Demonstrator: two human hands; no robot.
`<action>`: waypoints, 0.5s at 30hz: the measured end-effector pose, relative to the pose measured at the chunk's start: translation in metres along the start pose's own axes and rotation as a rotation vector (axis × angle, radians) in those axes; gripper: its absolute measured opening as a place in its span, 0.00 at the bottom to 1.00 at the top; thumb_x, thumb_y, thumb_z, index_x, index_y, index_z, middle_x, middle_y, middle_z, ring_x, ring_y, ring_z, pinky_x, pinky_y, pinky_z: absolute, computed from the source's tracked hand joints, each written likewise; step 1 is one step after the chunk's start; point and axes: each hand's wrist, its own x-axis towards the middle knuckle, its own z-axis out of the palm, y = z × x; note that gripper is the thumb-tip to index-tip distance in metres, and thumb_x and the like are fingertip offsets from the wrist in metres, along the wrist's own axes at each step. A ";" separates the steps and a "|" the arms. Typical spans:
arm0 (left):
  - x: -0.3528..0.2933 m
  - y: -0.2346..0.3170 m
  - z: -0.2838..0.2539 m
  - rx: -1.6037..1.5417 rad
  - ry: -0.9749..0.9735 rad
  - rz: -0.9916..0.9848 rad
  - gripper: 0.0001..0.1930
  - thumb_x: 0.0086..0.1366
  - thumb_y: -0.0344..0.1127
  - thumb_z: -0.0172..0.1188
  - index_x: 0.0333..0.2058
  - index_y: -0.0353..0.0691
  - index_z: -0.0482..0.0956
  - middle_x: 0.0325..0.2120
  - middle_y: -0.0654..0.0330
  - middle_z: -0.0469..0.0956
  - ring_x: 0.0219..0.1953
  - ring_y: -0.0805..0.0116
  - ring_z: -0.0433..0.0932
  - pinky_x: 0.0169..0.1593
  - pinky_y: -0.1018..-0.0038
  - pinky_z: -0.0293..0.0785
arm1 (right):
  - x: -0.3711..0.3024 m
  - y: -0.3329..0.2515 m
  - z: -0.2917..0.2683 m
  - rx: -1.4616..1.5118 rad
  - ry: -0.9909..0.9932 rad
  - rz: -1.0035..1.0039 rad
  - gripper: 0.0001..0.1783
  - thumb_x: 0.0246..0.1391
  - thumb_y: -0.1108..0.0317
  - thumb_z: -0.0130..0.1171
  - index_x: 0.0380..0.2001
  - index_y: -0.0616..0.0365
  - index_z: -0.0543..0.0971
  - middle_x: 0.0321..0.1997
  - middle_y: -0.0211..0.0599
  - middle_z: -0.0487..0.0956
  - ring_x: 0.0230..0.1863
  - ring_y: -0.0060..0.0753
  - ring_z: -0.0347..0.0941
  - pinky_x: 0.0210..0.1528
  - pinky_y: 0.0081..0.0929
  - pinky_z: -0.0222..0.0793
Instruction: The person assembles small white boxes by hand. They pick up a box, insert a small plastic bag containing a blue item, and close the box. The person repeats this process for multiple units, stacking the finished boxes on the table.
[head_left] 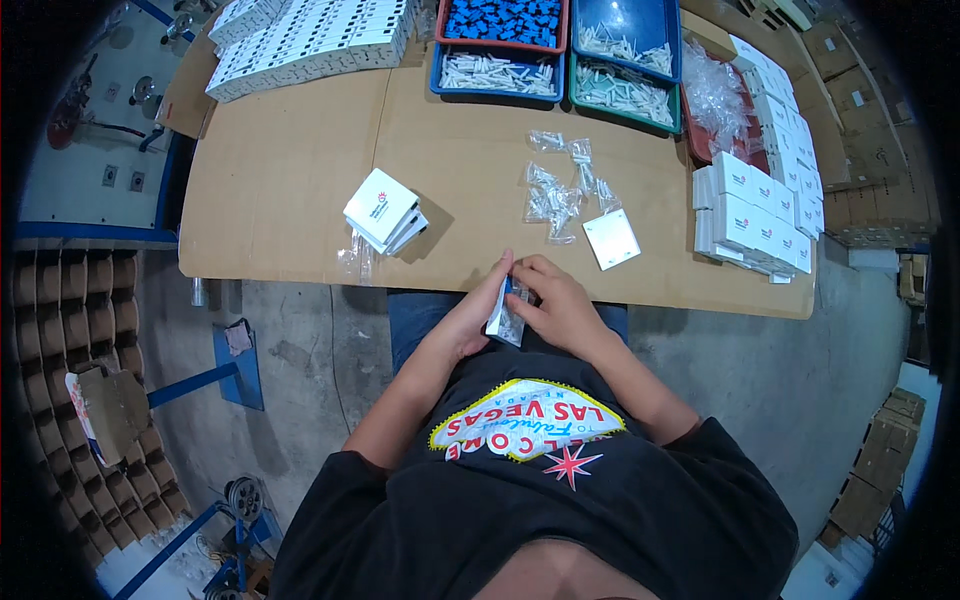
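Close to my body, at the front edge of the table, my left hand (472,318) grips a small white box (505,331) from the side. My right hand (562,308) is bent over its top, fingers curled at the opening. Something blue and a bit of clear plastic show between the fingers; the rest of the contents is hidden. Right of my hands lies a flat white square piece (612,240). Just beyond it are several small clear bags (552,200) with white parts inside. A short stack of white boxes (382,210) sits to the left, slightly askew.
Bins of blue parts (502,22) and white plugs (497,75) line the far edge of the cardboard-covered table (290,180). White boxes are lined up at far left (310,45) and stacked at right (750,205). A red tray (757,140) holds clear bags (715,95).
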 end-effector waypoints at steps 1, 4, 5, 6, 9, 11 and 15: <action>-0.006 0.003 0.005 0.008 0.004 -0.043 0.33 0.73 0.71 0.45 0.51 0.47 0.79 0.38 0.63 0.83 0.35 0.71 0.83 0.38 0.71 0.80 | -0.001 -0.002 0.000 -0.038 -0.007 -0.019 0.22 0.54 0.65 0.68 0.50 0.64 0.79 0.50 0.47 0.78 0.49 0.52 0.77 0.50 0.41 0.74; -0.011 0.004 0.011 0.001 0.022 0.006 0.31 0.74 0.68 0.46 0.49 0.44 0.80 0.36 0.61 0.83 0.32 0.71 0.84 0.35 0.73 0.80 | 0.000 -0.002 0.000 -0.091 -0.011 -0.043 0.21 0.53 0.63 0.68 0.47 0.64 0.80 0.48 0.46 0.78 0.47 0.52 0.77 0.47 0.43 0.74; -0.008 -0.001 0.006 -0.003 0.015 0.007 0.30 0.74 0.67 0.47 0.49 0.44 0.79 0.36 0.61 0.83 0.32 0.71 0.84 0.35 0.73 0.81 | -0.001 -0.001 0.001 -0.095 -0.012 -0.041 0.20 0.53 0.63 0.68 0.46 0.64 0.80 0.47 0.46 0.78 0.47 0.52 0.78 0.47 0.44 0.74; -0.006 -0.005 0.000 -0.017 -0.024 0.027 0.30 0.74 0.67 0.47 0.52 0.44 0.78 0.37 0.61 0.83 0.33 0.70 0.85 0.35 0.72 0.82 | -0.001 -0.002 0.002 -0.152 0.029 -0.110 0.20 0.53 0.63 0.68 0.45 0.64 0.81 0.44 0.45 0.78 0.44 0.50 0.78 0.44 0.42 0.74; 0.008 -0.021 -0.022 -0.080 -0.141 0.039 0.30 0.74 0.66 0.49 0.55 0.44 0.75 0.38 0.60 0.84 0.33 0.68 0.86 0.35 0.70 0.85 | -0.006 -0.002 0.008 -0.293 0.095 -0.232 0.18 0.52 0.62 0.68 0.43 0.63 0.81 0.39 0.43 0.80 0.40 0.48 0.79 0.39 0.40 0.75; 0.016 -0.027 -0.034 -0.147 -0.225 -0.013 0.29 0.74 0.64 0.49 0.54 0.43 0.76 0.37 0.59 0.84 0.33 0.68 0.87 0.36 0.71 0.86 | -0.007 0.000 0.011 -0.360 0.060 -0.203 0.19 0.52 0.58 0.68 0.41 0.62 0.83 0.38 0.42 0.81 0.41 0.48 0.80 0.41 0.43 0.77; 0.009 -0.026 -0.025 -0.142 -0.152 0.015 0.27 0.75 0.62 0.50 0.51 0.43 0.78 0.33 0.61 0.84 0.27 0.73 0.85 0.28 0.76 0.82 | -0.009 0.004 0.014 -0.334 0.052 -0.195 0.20 0.53 0.57 0.68 0.42 0.62 0.83 0.42 0.42 0.83 0.39 0.48 0.81 0.39 0.41 0.77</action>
